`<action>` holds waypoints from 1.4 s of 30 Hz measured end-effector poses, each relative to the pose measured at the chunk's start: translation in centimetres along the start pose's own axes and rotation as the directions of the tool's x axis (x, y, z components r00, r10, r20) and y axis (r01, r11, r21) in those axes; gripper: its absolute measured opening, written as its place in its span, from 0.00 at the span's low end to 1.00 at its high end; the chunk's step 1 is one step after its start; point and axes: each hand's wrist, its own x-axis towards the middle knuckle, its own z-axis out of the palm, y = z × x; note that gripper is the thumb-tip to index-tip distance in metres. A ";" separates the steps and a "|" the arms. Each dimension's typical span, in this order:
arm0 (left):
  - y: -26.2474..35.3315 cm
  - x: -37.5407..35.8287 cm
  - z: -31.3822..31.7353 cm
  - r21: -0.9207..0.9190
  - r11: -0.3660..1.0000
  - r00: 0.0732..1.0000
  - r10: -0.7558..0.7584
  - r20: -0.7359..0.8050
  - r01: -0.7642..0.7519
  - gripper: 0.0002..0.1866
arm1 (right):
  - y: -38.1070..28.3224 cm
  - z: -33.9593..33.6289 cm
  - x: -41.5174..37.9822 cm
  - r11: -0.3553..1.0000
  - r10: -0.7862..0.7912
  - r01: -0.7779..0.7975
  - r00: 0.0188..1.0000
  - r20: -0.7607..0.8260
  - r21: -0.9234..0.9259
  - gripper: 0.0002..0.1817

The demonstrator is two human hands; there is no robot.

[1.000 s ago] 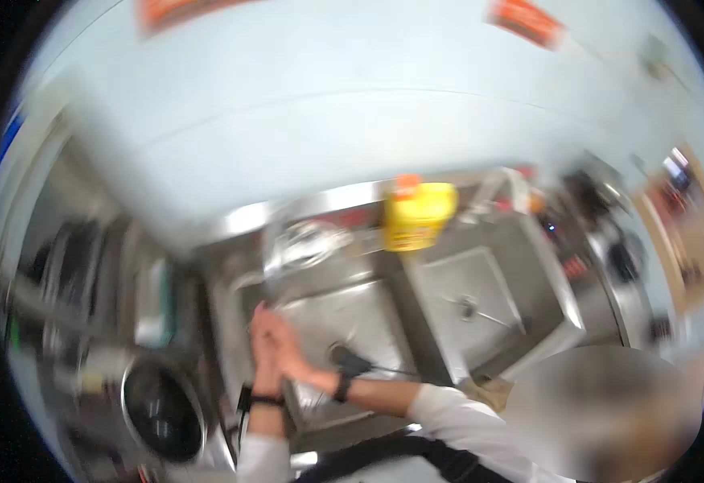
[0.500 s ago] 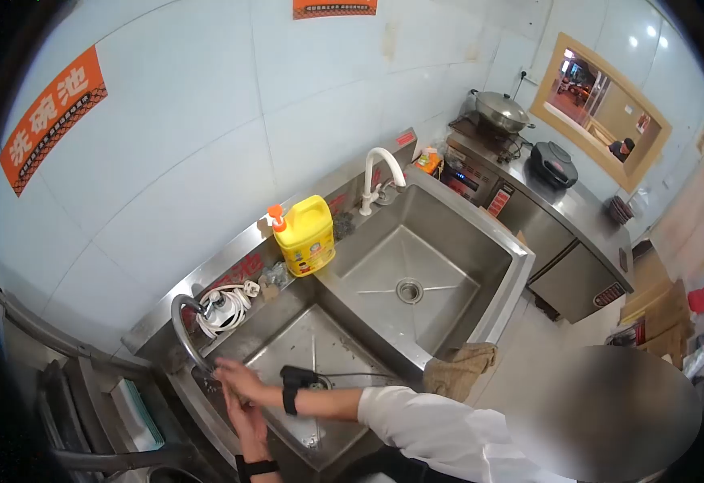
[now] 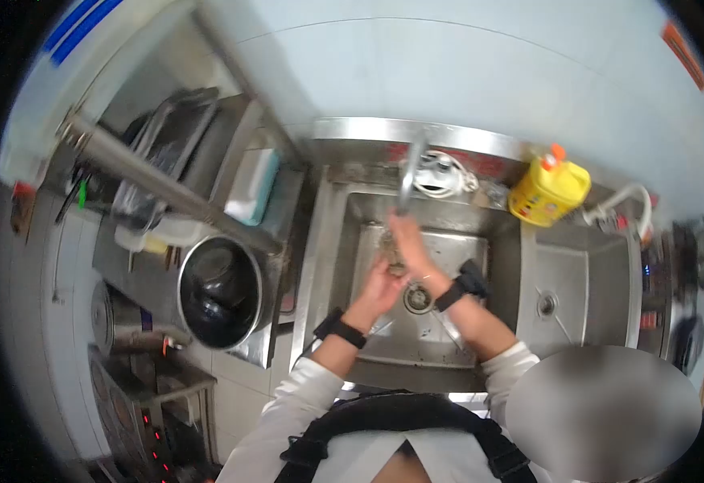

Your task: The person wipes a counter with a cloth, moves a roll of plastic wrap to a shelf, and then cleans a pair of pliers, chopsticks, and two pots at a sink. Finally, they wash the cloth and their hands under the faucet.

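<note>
Both bare hands are over the left sink basin [image 3: 456,334], under the curved metal faucet [image 3: 410,181]. My left hand [image 3: 382,287] has its fingers apart, palm turned up, with no object in it. My right hand [image 3: 411,248] stretches up beside it, its fingertips at the spout's end; motion blurs the fingers, and I make out no object in them. Water between the hands is hard to make out. Below them lies the round drain [image 3: 418,298]. Each wrist wears a black strap.
A yellow detergent jug [image 3: 547,193] with an orange pump stands behind the sinks. Beside the faucet lies a coiled white cord [image 3: 440,179]. The right basin [image 3: 565,278] has a white faucet [image 3: 621,201]. At left, a metal pot [image 3: 220,291] and a rack post [image 3: 167,181] stand close.
The view has swung left and down, so the hands and left basin now sit near the middle. Both hands stay by the faucet; the right hand's fingers now point up towards the spout.
</note>
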 end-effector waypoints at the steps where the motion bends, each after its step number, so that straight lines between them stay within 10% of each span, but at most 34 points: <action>1: 0.0 0.5 -0.3 -0.099 0.995 0.998 0.025 0.053 -0.019 0.19 | 1.0 -0.2 1.3 0.995 -0.033 0.024 0.995 -0.097 -0.094 0.17; 5: 0.3 -1.4 -0.6 -0.253 0.956 0.974 -0.098 0.205 0.149 0.17 | 4.8 -5.2 8.8 0.773 -0.395 0.326 0.919 -0.011 -0.544 0.23; 8: -1.0 -2.5 -2.3 -0.427 0.887 0.980 -0.116 0.162 0.175 0.18 | -2.9 -8.7 10.9 0.865 0.109 0.064 0.944 0.311 -0.497 0.18; 9: -1.1 -2.8 -3.0 -0.420 0.889 0.979 -0.129 0.156 0.184 0.18 | 2.7 -8.1 10.9 0.735 -0.380 0.436 0.899 0.217 -0.519 0.17; 13: -1.8 -5.0 -5.2 -0.333 0.919 0.969 -0.149 0.196 0.209 0.20 | 2.9 -9.1 10.3 0.579 -0.231 0.420 0.906 0.354 -0.699 0.19; 16: -1.6 -6.7 -4.1 -0.332 0.936 0.977 -0.052 0.206 0.119 0.20 | 4.9 -9.9 9.5 0.613 -0.424 0.535 0.844 0.329 -0.582 0.15; 18: -2.2 -7.7 -3.9 -0.344 0.936 0.971 0.011 0.240 0.075 0.20 | 4.3 -9.3 7.7 0.719 0.112 0.244 0.884 0.455 -0.651 0.17; 19: -2.2 -8.5 -3.6 -0.225 0.972 0.985 -0.026 0.172 0.065 0.22 | 2.2 -8.8 5.4 0.929 0.274 -0.077 0.801 0.532 -0.362 0.19; 20: -2.1 -8.9 -3.1 -0.101 0.993 0.994 -0.051 0.100 0.061 0.24 | -0.8 -8.2 1.8 0.899 0.358 -0.436 0.668 0.653 -0.047 0.21; 21: -2.5 -9.0 -2.7 -0.110 0.993 0.993 -0.032 0.117 0.045 0.24 | -6.3 -7.2 -3.4 0.854 0.161 -0.455 0.692 0.703 0.251 0.25; 23: -4.1 -9.3 -2.0 0.072 0.989 0.986 0.134 -0.101 -0.128 0.32 | -9.3 -5.2 -8.9 0.793 0.014 -0.428 0.723 0.690 0.433 0.22; 25: -5.1 -10.6 -2.2 0.153 0.982 0.968 0.141 -0.208 -0.111 0.33 | -9.9 -4.1 -12.5 0.986 -0.162 0.130 0.864 0.476 0.100 0.18; 28: -6.9 -10.8 -4.6 0.604 0.787 0.964 0.242 -0.111 -0.128 0.34 | -9.0 -3.7 -15.0 0.992 -0.125 0.098 0.895 0.428 0.083 0.15; 35: -7.9 -13.1 -2.8 0.590 0.766 0.934 0.354 -0.054 -0.256 0.31 | -9.0 -4.8 -16.8 0.989 -0.115 0.067 0.911 0.395 0.132 0.16; 37: -9.3 -11.9 -3.0 0.735 0.557 0.778 0.625 -0.064 -0.387 0.29 | -9.2 -5.1 -16.6 0.984 -0.095 0.029 0.918 0.385 0.174 0.17; 42: -9.4 -11.5 -3.3 0.783 0.560 0.911 0.411 0.022 -0.271 0.27 | -9.5 -5.7 -17.1 0.991 -0.134 0.121 0.942 0.308 0.061 0.17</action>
